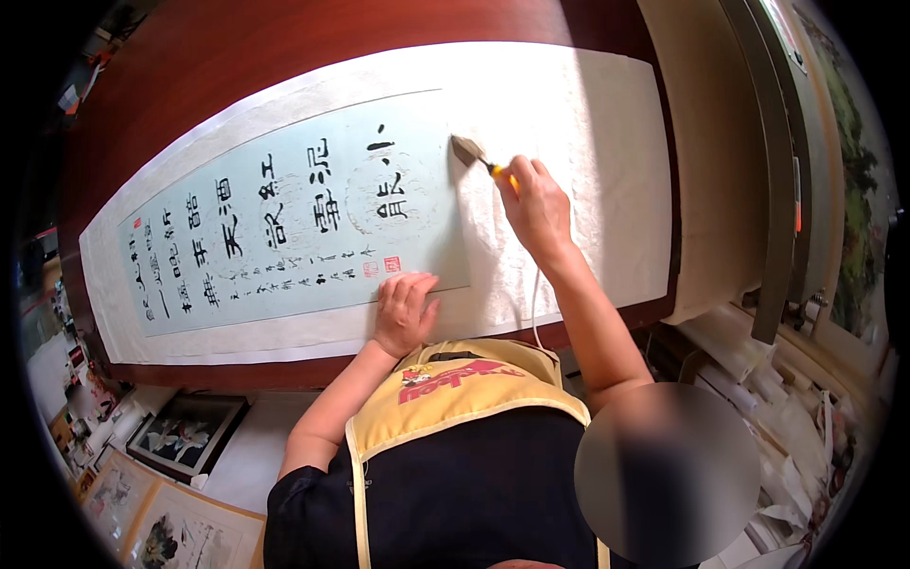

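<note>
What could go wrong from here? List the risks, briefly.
1. The right hand holds the flat-tipped tool at the edge of the pale blue calligraphy sheet; a slip could gouge or crease it.
2. The left hand presses flat beside the red seals and may smudge them.
3. The white cord trails over the white backing paper and might snag or wrinkle it.

Strong light fell from above and ahead of me, blowing the white backing paper [569, 104] out to glare near its far edge. My right hand [536, 209] cast a soft shadow toward me. The fisheye bent the dark red wooden table [190, 66] and blackened the corners; the rim looked soft.
</note>
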The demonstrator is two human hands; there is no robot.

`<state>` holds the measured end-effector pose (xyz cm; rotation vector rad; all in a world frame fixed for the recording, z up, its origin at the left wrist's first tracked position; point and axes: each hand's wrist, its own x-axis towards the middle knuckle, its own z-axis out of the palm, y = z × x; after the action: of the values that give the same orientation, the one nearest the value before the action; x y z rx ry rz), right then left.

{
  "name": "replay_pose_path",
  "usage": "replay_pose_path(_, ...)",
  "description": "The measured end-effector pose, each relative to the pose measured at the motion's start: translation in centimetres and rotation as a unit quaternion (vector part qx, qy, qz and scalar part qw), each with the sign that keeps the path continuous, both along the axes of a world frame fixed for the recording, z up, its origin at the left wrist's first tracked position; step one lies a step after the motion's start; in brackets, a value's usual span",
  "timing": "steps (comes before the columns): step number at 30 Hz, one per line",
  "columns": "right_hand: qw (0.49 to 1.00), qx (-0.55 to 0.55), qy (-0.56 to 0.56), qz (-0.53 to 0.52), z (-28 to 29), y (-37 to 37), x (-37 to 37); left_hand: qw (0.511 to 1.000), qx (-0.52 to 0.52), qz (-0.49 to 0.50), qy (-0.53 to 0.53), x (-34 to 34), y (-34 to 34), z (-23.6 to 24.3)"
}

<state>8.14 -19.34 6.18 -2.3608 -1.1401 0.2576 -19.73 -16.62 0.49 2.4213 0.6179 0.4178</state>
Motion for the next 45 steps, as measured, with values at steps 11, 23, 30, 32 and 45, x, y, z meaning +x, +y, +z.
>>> replay_pose_path(11,0.964,0.028,0.011,-0.265,-0.7,-16.9,8.2,1.000,-0.011,-0.012,0.010,-0.2,0.1,-0.3)
replay_pose_path(23,0.636,0.442,0.137,-0.617,-4.9,-38.4,-2.5,0.982,0.142,-0.076,0.102,7.2,1.2,-0.2)
replay_pose_path(30,0.614,0.321,0.195,-0.694,-18.5,-46.4,-6.0,0.977,0.149,-0.116,0.102,10.3,0.1,-1.4)
replay_pose_path(32,0.583,0.339,0.290,-0.679,-17.2,-45.3,-4.5,0.973,0.160,-0.112,0.125,11.1,-0.6,-1.0)
replay_pose_path(45,0.562,0.372,0.491,-0.552,-23.1,-45.5,10.3,0.953,0.161,-0.163,0.197,22.7,-17.5,-1.8)
